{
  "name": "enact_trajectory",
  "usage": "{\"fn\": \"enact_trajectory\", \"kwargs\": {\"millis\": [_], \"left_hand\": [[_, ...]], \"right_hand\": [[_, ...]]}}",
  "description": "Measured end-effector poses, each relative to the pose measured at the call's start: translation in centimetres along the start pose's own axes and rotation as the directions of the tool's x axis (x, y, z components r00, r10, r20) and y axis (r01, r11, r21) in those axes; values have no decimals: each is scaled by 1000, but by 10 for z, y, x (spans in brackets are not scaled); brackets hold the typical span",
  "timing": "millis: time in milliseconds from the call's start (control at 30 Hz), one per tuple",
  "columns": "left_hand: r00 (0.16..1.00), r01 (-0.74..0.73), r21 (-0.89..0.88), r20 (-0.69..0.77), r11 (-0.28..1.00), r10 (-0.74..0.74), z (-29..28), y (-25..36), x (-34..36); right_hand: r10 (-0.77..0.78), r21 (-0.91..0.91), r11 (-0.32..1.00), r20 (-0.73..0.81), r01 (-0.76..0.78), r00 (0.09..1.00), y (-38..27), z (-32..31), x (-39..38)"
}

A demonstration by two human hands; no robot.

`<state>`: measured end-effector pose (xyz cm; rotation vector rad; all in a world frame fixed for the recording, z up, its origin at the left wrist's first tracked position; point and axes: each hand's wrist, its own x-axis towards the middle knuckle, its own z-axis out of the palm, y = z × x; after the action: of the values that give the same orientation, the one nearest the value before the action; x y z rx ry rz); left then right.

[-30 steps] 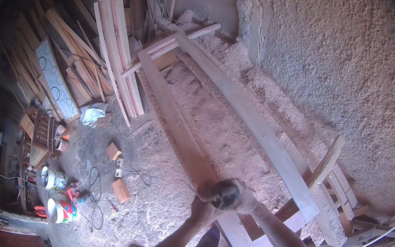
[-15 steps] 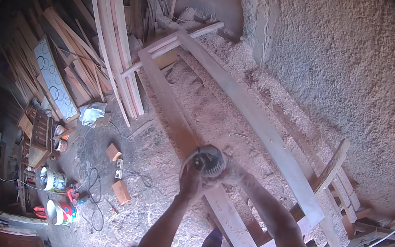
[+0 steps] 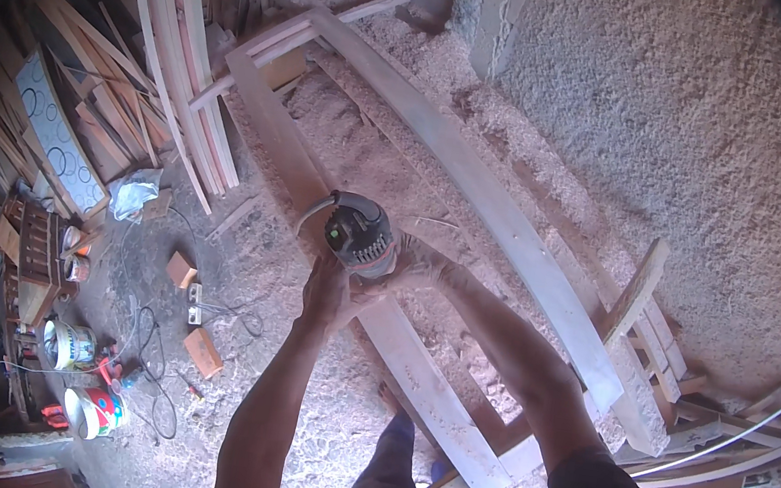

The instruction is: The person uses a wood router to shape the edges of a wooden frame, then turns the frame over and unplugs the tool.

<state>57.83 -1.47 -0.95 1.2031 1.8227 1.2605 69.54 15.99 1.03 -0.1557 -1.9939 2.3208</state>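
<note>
A wooden frame of long boards lies slantwise on its supports, dusted with wood powder. On its left board stands a corded router with a dark vented motor housing. My left hand is closed around the near left side of the router's lower body. From the right, my right hand grips its other side, arm stretched across the frame's opening. The router's base and cutter are hidden beneath the housing and my hands.
Long boards lean at the far left beside a heap of offcuts. Left of me are two paint buckets, a socket strip, brick-like blocks and looped black cable. A rough wall rises at right; shavings cover the ground.
Both hands and the router have moved up the left board, away from me. My view has shifted too, so the surroundings sit farther left and higher in the picture.
</note>
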Motion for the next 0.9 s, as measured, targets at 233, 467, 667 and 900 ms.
{"fn": "enact_trajectory", "kwargs": {"millis": [233,467,667,900], "left_hand": [[998,59,-12,27,998,-59,80,38,-86],[983,172,-202,99,964,-154,156,47,-172],[956,294,-402,108,867,-274,198,56,-221],[907,389,-717,190,578,-375,230,76,-252]], "right_hand": [[-80,-113,991,-83,70,993,-17,39,-130],[-141,-259,962,-172,93,975,2,76,-245],[-183,-286,949,-168,130,969,-3,99,-302],[-266,-333,922,-173,198,948,29,99,-346]]}}
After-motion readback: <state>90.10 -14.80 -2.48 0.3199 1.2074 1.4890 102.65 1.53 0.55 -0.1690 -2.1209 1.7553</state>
